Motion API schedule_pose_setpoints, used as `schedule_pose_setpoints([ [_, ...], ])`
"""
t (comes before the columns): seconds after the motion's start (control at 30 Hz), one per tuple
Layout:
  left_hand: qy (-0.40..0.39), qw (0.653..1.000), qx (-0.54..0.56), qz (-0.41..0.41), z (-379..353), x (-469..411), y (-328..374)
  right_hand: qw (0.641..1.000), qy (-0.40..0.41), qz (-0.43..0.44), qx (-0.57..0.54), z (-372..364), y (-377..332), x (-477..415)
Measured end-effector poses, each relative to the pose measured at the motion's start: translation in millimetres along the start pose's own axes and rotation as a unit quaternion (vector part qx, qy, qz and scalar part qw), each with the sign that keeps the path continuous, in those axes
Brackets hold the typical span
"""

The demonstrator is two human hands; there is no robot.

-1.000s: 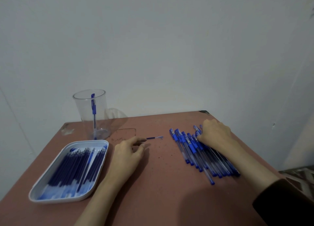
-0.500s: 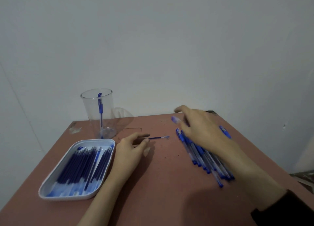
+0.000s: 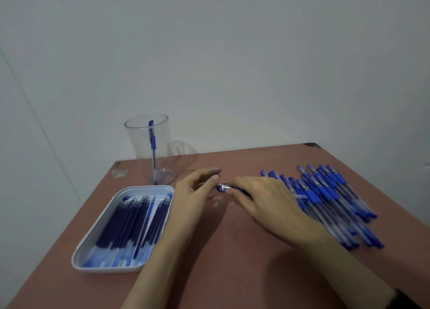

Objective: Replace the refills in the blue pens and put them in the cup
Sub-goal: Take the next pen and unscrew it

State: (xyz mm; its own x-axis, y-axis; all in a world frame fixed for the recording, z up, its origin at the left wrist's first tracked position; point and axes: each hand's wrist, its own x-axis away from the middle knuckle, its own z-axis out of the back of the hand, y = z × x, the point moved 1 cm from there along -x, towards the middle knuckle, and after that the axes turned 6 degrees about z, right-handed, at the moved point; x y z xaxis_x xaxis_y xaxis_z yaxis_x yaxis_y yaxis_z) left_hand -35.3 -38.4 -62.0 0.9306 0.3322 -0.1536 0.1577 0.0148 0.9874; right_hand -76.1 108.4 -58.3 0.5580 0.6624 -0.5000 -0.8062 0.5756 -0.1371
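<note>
1. The right hand (image 3: 267,206) has left the pile (image 3: 330,197) by the tabletop's (image 3: 244,162) right edge. It now sits over the middle of the tabletop, where a second ago it lay flat on the pens.
2. It brings one pen (image 3: 223,188) with it. The fingers are curled over the barrel and hold it low above the surface. Only the blue end shows, sticking out toward the left hand (image 3: 193,199).
3. The left hand has hardly moved. It was pinching a loose refill that lay on the tabletop. Its thumb and forefinger now reach to the pen's blue end, just beside it or touching. The blur hides whether they hold the refill, the pen's end or nothing, so I cannot tell its grip.
4. Nothing else has shifted:
   - The cup (image 3: 137,145) stands at the far left corner with one pen upright inside.
   - The tray (image 3: 104,268) of refills (image 3: 130,222) lies near the left edge, in front of the cup.
5. My reading is that a new round is starting, with the second pen picked and both hands meeting to open it. It must be uncapped or unscrewed before any refill goes in. With one pen in the cup and a full pile left, the task is barely begun.
</note>
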Motion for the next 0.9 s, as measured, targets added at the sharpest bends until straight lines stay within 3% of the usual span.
schedule_pose_setpoints([
  [0.3,-0.029,0.999,-0.007,0.016,-1,0,-4,0.998,0.052,-0.034,-0.015,7,-4,4],
  [0.53,0.020,0.997,-0.058,0.038,7,-2,-7,0.992,0.054,-0.117,-0.001,15,9,8],
  [0.7,-0.121,0.959,-0.251,0.041,5,3,-12,0.974,0.125,-0.141,-0.126,16,11,5],
  [0.8,-0.208,0.931,-0.297,0.037,4,5,-12,0.973,0.149,-0.125,-0.127,14,10,7],
  [0.9,-0.235,0.913,-0.334,0.016,4,6,-15,0.968,0.161,-0.128,-0.145,14,8,7],
])
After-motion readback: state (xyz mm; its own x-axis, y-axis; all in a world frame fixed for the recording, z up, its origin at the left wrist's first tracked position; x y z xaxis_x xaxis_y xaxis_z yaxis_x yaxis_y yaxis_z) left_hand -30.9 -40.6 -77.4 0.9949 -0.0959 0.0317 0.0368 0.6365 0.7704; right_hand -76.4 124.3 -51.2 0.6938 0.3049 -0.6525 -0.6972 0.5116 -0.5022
